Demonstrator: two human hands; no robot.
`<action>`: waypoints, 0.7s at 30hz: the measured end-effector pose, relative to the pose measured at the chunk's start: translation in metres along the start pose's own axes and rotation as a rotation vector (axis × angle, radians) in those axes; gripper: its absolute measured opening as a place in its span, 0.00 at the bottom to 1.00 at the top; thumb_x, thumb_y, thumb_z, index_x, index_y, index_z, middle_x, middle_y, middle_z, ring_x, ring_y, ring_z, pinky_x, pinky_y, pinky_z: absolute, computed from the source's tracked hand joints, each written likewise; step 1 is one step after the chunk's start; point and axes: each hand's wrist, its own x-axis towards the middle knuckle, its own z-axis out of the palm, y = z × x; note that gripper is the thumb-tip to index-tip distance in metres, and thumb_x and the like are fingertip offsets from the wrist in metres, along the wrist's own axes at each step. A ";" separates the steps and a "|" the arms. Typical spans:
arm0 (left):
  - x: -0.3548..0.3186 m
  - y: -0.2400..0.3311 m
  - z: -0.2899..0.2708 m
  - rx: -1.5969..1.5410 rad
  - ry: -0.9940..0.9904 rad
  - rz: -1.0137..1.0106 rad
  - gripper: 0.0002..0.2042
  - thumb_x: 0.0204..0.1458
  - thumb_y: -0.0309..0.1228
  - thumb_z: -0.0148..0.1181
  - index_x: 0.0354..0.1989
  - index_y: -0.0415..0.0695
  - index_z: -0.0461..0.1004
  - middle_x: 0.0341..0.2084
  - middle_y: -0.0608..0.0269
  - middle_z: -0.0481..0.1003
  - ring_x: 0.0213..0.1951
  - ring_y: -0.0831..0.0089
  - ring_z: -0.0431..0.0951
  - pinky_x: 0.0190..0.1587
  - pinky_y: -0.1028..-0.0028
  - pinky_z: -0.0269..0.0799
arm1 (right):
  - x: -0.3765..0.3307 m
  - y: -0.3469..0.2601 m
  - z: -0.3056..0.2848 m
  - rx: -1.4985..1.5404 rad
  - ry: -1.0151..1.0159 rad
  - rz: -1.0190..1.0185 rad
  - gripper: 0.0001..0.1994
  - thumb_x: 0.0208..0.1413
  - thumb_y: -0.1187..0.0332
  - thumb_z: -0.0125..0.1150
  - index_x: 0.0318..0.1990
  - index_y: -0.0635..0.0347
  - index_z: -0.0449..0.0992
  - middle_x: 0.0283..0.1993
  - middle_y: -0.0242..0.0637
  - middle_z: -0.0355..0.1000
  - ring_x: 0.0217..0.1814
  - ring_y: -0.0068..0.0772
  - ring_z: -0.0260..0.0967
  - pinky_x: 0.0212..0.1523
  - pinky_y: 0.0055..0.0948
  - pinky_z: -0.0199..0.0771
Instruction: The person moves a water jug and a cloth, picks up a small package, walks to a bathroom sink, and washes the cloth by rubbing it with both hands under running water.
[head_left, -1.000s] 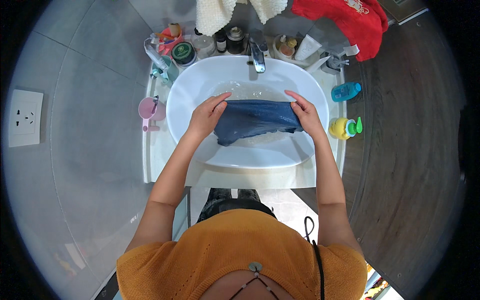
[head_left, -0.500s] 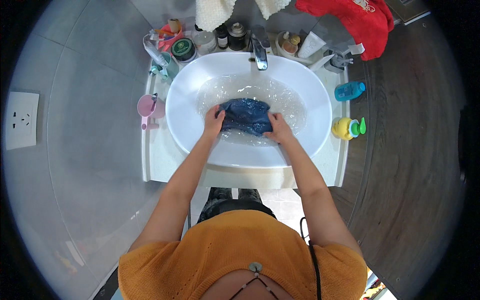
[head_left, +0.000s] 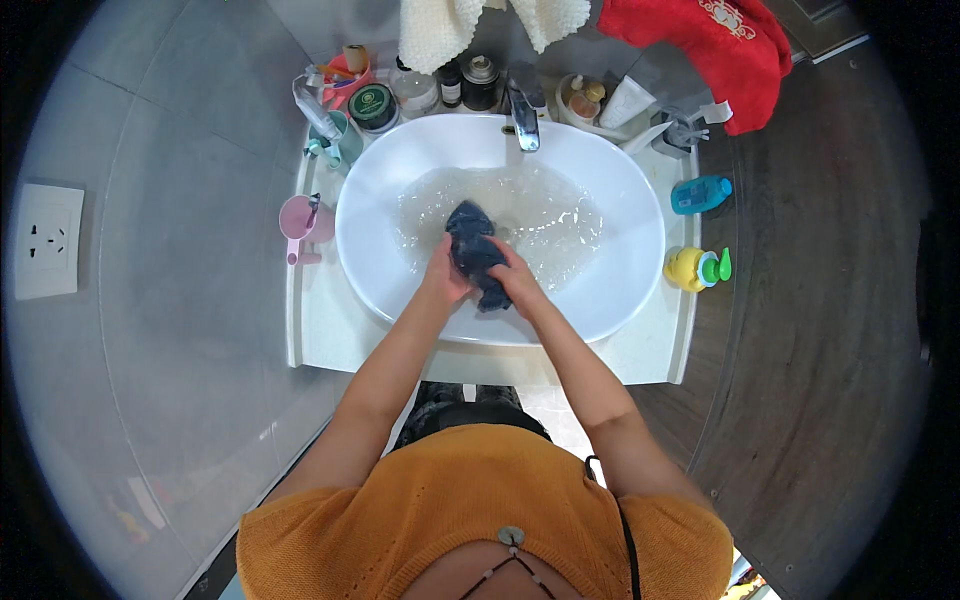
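Observation:
A wet dark blue cloth (head_left: pixel 472 245) is bunched into a narrow, upright-lying bundle over the near part of the white oval sink (head_left: pixel 365 262). Sudsy water (head_left: pixel 555 225) covers the sink's bottom. Against the bundle's left side, my left hand (head_left: pixel 445 272) is closed on the fabric, its fingers partly hidden beneath. From the right, my right hand (head_left: pixel 515 279) grips the lower half, with the thumb lying across the top. One end of the cloth hangs out below the hands, toward the near rim.
The chrome faucet (head_left: pixel 522 118) rises at the sink's back. Bottles and jars (head_left: pixel 418 90) line the rear ledge. A pink cup (head_left: pixel 305 220) stands left; a blue bottle (head_left: pixel 700 195) and a yellow pump bottle (head_left: pixel 692 269) are right. A red towel (head_left: pixel 715 45) hangs at the back right.
My hands have come closer together and nearer to me. The cloth, earlier spread wide between them in the water, is now gathered into a narrow bundle.

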 end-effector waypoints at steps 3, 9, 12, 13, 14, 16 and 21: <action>0.005 0.009 -0.009 0.039 -0.116 0.088 0.25 0.53 0.53 0.42 0.47 0.45 0.65 0.39 0.55 0.71 0.41 0.62 0.73 0.43 0.65 0.70 | -0.028 -0.033 0.034 -0.031 -0.145 -0.062 0.23 0.45 0.72 0.55 0.53 0.56 0.63 0.43 0.35 0.67 0.40 0.25 0.66 0.40 0.23 0.67; 0.031 0.010 -0.022 -0.022 -0.261 0.076 0.13 0.51 0.43 0.52 0.35 0.46 0.68 0.29 0.58 0.72 0.26 0.70 0.74 0.24 0.70 0.71 | -0.032 -0.053 0.063 -0.749 0.073 -0.124 0.19 0.46 0.51 0.56 0.41 0.55 0.69 0.33 0.47 0.71 0.36 0.47 0.69 0.36 0.38 0.69; 0.032 -0.017 -0.018 -0.219 -0.527 -0.032 0.12 0.55 0.40 0.45 0.36 0.46 0.69 0.31 0.59 0.73 0.29 0.71 0.74 0.29 0.72 0.71 | -0.006 -0.030 0.054 -0.968 0.326 -0.311 0.17 0.49 0.51 0.51 0.36 0.55 0.68 0.27 0.46 0.71 0.31 0.51 0.69 0.32 0.43 0.68; -0.006 -0.027 0.021 -0.168 -0.330 0.023 0.12 0.56 0.39 0.43 0.36 0.46 0.70 0.31 0.60 0.73 0.30 0.72 0.74 0.31 0.73 0.71 | 0.000 -0.033 0.049 -1.070 0.397 -0.223 0.16 0.51 0.52 0.50 0.36 0.55 0.68 0.27 0.46 0.71 0.30 0.52 0.69 0.32 0.44 0.68; -0.010 -0.034 0.026 -0.116 -0.182 0.111 0.13 0.56 0.38 0.41 0.36 0.45 0.71 0.31 0.61 0.73 0.31 0.72 0.74 0.32 0.74 0.70 | 0.008 -0.035 0.045 -1.071 0.387 -0.227 0.16 0.51 0.52 0.50 0.36 0.55 0.68 0.27 0.46 0.71 0.30 0.52 0.69 0.32 0.44 0.68; -0.003 -0.041 0.030 0.049 0.074 0.196 0.12 0.55 0.36 0.42 0.37 0.44 0.71 0.30 0.64 0.73 0.30 0.73 0.74 0.31 0.76 0.69 | 0.028 -0.032 0.024 -1.000 0.578 -0.191 0.14 0.51 0.55 0.51 0.34 0.55 0.68 0.27 0.50 0.70 0.31 0.55 0.68 0.31 0.46 0.66; -0.033 -0.019 0.061 0.392 0.212 0.291 0.12 0.53 0.38 0.47 0.33 0.43 0.71 0.24 0.68 0.71 0.27 0.78 0.70 0.30 0.78 0.65 | 0.034 -0.001 -0.034 -1.039 0.465 -0.143 0.21 0.49 0.48 0.51 0.39 0.56 0.68 0.27 0.49 0.71 0.31 0.51 0.70 0.33 0.43 0.68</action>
